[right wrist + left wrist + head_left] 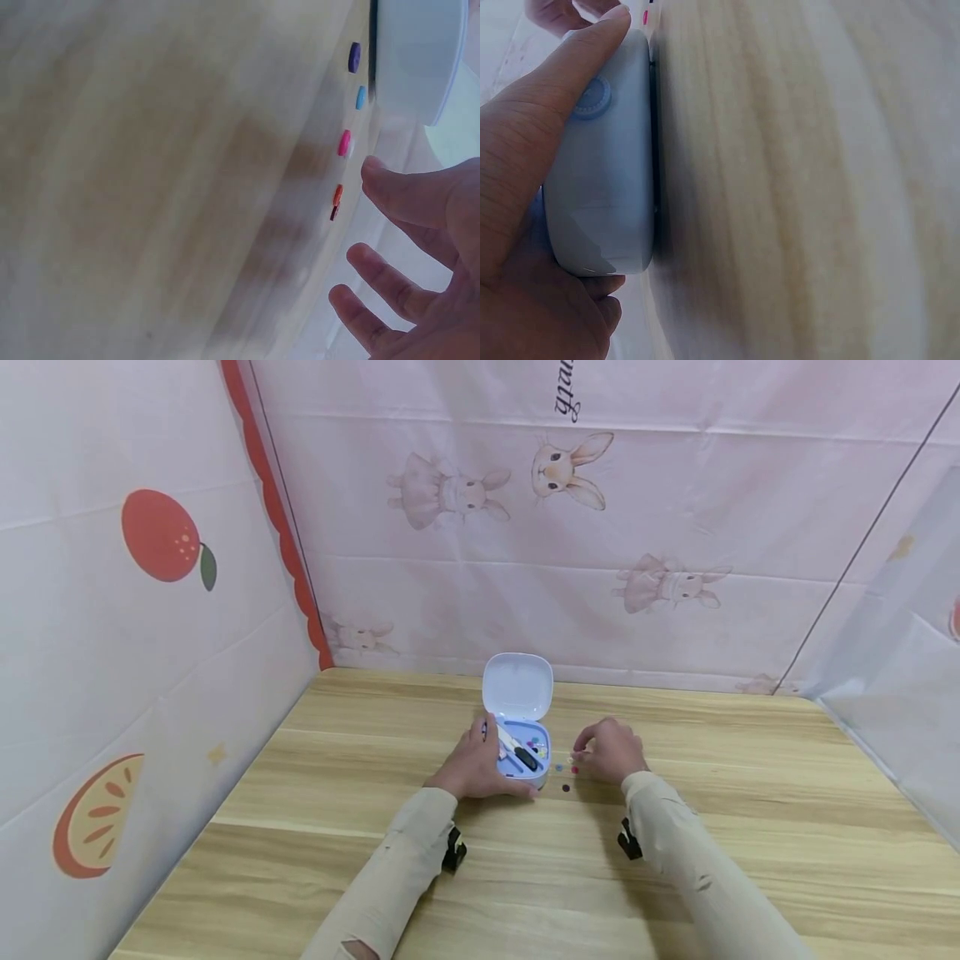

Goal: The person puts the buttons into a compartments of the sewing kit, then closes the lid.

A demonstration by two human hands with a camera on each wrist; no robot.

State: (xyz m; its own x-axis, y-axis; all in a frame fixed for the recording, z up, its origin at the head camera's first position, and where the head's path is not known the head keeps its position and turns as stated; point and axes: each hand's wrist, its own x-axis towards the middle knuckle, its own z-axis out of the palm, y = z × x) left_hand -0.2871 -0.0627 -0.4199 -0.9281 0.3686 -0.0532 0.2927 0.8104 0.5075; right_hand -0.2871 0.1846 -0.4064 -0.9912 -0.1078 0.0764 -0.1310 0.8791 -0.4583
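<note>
The box [534, 782] sits on the table right of the middle of the head view, its lid [517, 687] raised toward the top of the frame. A black-and-white tool [525, 758] lies slantwise inside, with small coloured pieces in the compartment to its right. The left hand [477, 766] holds the box from its left side, thumb stretched across the front wall, just above a round blue catch [592, 97] in the left wrist view.

Right of the box lie loose discs: purple [354, 57], blue [361, 97], pink [344, 142], orange [337, 195] and dark red [334, 213] in the right wrist view. The right hand [612, 752] is just beside them, thumb and forefinger near each other, two other fingers loosely spread; whether it pinches anything cannot be told.

Pale sleeves [405, 843] run to the bottom edge. Across the top, rabbits decorate a pink backdrop [555, 543].
</note>
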